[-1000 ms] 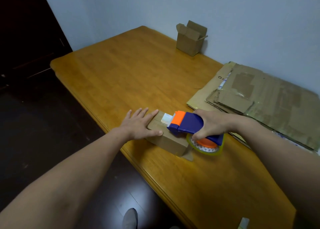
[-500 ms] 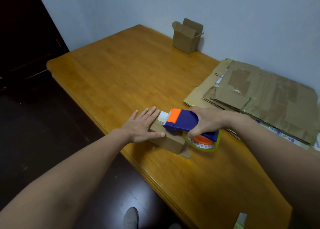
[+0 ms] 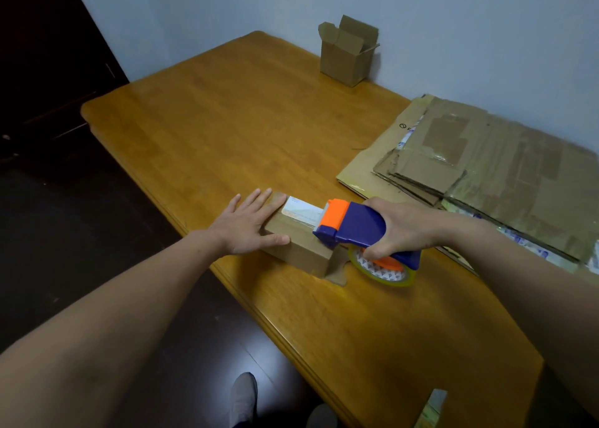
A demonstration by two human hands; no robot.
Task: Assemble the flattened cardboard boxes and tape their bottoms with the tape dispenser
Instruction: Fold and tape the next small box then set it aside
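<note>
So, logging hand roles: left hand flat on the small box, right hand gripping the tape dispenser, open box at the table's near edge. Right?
No: the head view shows the open box at the table's far edge, by the wall. Left hand flat on the small box, right hand gripping the tape dispenser: correct.

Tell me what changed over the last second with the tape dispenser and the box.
The right hand, gripping the tape dispenser, drew it along the small cardboard box's top, away from the left hand, uncovering a longer pale strip behind it. The left hand stayed flat on that box; the open box by the wall and the flattened cardboard stack did not move.
</note>
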